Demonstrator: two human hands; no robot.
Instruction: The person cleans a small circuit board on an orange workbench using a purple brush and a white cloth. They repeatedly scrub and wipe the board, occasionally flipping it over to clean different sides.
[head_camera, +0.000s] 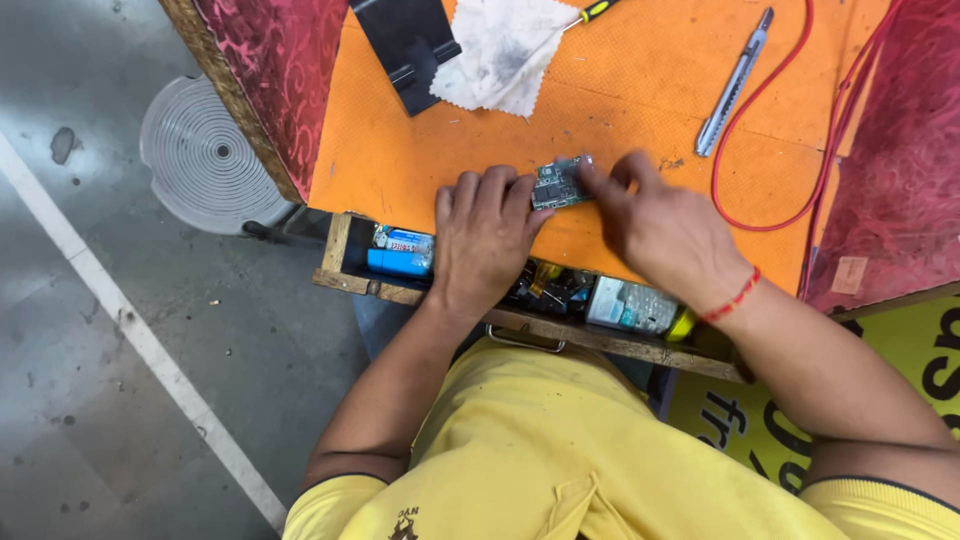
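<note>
1. The left hand (483, 238) lies palm down at the near edge of the counter (620, 100), fingers bent and curled forward; its fingertips press on the near-left end of a small circuit board (560, 183); the hand bears down on the board rather than wrapping around it.
2. The right hand (665, 232) comes in from the right, a red thread band (738, 296) around its wrist; its thumb and forefinger pinch the right end of the circuit board, the other fingers folded loosely behind.
3. The circuit board sits flat on the orange mat that covers the counter, between the two hands, close to the counter's near edge; it is green-grey and its small parts are too blurred to tell apart.
4. Just below the hands an open wooden drawer (345, 262) sticks out from the counter; a blue cylinder (399, 262) lies at its left end, a tangle of small parts sits in the middle, and a clear plastic box (630, 305) lies to the right.
5. Farther back on the counter lie a white cloth (505, 50), stained grey; a black folded piece (410, 45) just left of it; a yellow-handled screwdriver (597, 11) touching the cloth's far corner.
6. A metal utility knife (735, 85) lies well to the right of the cloth; a red cable (790, 120) loops around beside it.
</note>
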